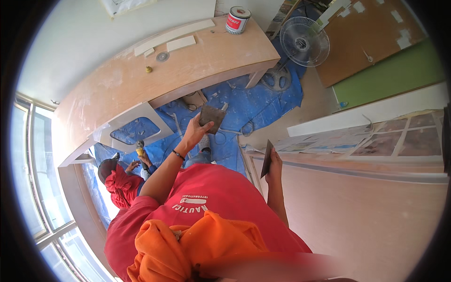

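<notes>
Nearby, a fan (300,44) stands on blue sheeting (289,96); left hand (194,133) holds plate (212,118).

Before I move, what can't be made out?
In the head view:
Plate in left hand: far face, turned away.
Can: open or lidded, too small to tell.
Co-worker: most of the body, behind the red shirt.
Orange cloth: bottom, cut off by edge.

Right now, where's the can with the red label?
In the head view, top centre: the can stands near the right end of the wooden countertop, just right of the long pale strip and left of the fan.
</notes>
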The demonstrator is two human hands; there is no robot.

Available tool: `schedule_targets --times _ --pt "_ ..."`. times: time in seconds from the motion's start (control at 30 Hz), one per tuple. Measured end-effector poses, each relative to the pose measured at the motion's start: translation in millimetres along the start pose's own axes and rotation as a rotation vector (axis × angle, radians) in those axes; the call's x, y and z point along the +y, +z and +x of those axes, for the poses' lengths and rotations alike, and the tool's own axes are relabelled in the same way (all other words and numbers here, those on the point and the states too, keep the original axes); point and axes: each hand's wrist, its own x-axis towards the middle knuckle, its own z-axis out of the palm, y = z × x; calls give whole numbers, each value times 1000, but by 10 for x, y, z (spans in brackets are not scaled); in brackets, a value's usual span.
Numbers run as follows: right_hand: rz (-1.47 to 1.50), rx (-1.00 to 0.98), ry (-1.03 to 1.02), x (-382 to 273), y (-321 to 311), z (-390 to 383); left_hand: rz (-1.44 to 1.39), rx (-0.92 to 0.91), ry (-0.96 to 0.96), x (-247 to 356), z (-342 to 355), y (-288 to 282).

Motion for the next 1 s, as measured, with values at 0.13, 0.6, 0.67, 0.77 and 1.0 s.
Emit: schedule_targets --times 0.13,0.6,0.67,0.77,1.0 --pt "96 -87 23 -417 369 918 218 -39 -30 503 1008 -151" --pt "283 -231 -7 -1929 1338 4565 -510 557 -81 409 2903 -188" --pt "232 -283 6 -2292 1330 5084 -669 643 -18 417 3279 -51" --pt "132 -350 25 -2838 1175 5664 -663 707 17 561 3812 312" --pt "-62 -338 56 -3851 936 6579 -256 707 142 1063 5267 984"
